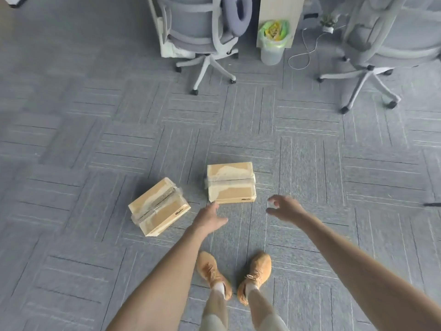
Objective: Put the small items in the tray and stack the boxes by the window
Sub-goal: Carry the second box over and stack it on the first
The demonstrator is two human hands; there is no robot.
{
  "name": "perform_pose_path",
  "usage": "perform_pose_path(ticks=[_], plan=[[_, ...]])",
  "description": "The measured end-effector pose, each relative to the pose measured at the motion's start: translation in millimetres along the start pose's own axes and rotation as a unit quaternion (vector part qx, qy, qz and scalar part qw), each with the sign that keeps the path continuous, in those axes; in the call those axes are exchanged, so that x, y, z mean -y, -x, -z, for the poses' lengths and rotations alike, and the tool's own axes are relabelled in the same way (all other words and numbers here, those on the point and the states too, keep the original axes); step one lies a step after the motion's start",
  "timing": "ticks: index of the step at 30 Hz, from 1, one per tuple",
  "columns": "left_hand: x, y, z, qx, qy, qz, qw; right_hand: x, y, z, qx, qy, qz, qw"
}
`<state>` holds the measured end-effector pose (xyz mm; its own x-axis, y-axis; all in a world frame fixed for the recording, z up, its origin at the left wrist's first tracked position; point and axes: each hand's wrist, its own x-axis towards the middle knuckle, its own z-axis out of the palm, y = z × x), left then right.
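Observation:
Two tan cardboard boxes sealed with clear tape lie on the grey carpet. One box (230, 182) sits straight ahead of my feet; the other box (159, 206) lies to its left, turned at an angle. My left hand (210, 217) hangs open just below the near left corner of the straight box. To the right of that box, a little apart from it, my right hand (285, 207) is open with curled fingers. Neither hand holds anything. No tray and no window are in view.
Two grey office chairs (202, 32) (381, 44) on castors stand at the back. Between them are a desk panel, a clear bin (273, 41) with a green bag, and a white cable (303, 53) on the floor. My orange shoes (235, 274) stand below the boxes.

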<state>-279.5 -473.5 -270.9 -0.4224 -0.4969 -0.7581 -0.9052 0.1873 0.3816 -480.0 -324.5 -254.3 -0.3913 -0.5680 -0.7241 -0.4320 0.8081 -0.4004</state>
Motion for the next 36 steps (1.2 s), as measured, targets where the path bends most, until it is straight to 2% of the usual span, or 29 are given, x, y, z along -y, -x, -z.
perform_pose_path(ticks=[6,16,21,23,26,33,36], plan=[[29.4,-149.4,-25.3,0.001,0.050,0.037,0.998,-28.8,-146.8,-50.8,0.027,-0.048,-0.044,0.998],[153.6,-374.7,-142.0,0.033,0.072,0.115,0.990,-134.7,-363.8,-192.8,0.037,-0.151,-0.136,0.978],[220.2,-464.2,-191.6,0.002,0.094,0.125,0.988,-179.1,-458.1,-256.5,0.032,-0.128,-0.147,0.980],[239.7,-495.7,-206.2,-0.027,0.165,0.139,0.976,-191.4,-490.0,-273.4,0.018,-0.139,-0.146,0.979],[256.0,-536.7,-222.0,-0.057,0.311,0.162,0.935,-203.1,-527.8,-294.8,-0.026,-0.161,-0.141,0.976],[263.1,-603.5,-234.4,-0.088,0.300,0.119,0.942,-213.2,-580.8,-321.4,-0.078,-0.262,-0.112,0.955],[263.8,-614.9,-230.0,-0.075,0.296,0.127,0.944,-213.4,-592.5,-326.3,-0.085,-0.255,-0.093,0.959]])
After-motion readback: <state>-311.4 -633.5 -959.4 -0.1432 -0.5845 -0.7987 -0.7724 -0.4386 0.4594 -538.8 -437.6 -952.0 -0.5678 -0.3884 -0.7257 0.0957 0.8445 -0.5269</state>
